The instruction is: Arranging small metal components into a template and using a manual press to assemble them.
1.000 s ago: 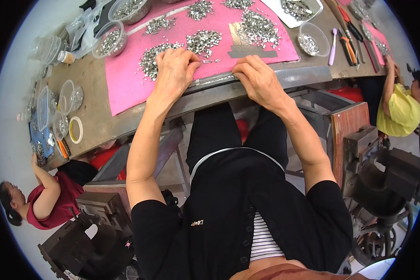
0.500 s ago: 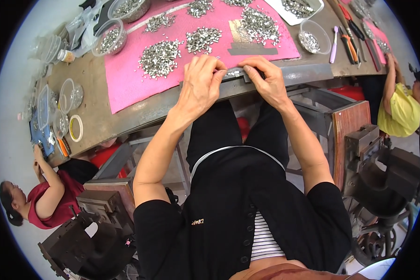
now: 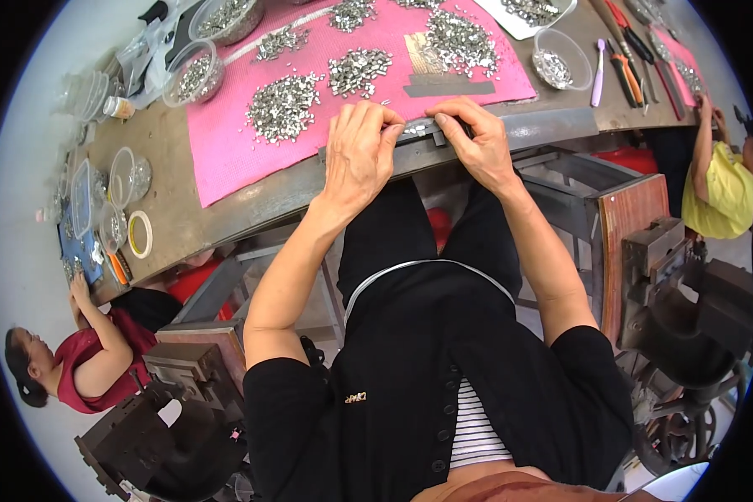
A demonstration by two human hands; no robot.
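Note:
At the near edge of the bench, a dark narrow metal bar [image 3: 431, 140] carries a few small silver metal pieces [image 3: 417, 130]. My left hand [image 3: 361, 155] lies at the left of these pieces, thumb and fingers curled together; what they pinch is hidden. On the other side, my right hand [image 3: 478, 144] is closed with thumb and bent fingers round the dark bar's right part. Just beyond my hands, heaps of small silver metal pieces [image 3: 283, 109] are spread on a pink mat [image 3: 226, 167].
Clear plastic tubs [image 3: 172, 90] of metal pieces stand at the back left, with another tub [image 3: 584, 63] at the right beside a purple-handled tool [image 3: 598, 74] and orange-handled pliers [image 3: 624, 79]. A tape roll [image 3: 140, 234] lies left. Co-workers sit at both sides.
My hands stay in nearly the same place at the bar, with only slight finger shifts. The view has shifted a little. The co-worker at the left has moved an arm slightly.

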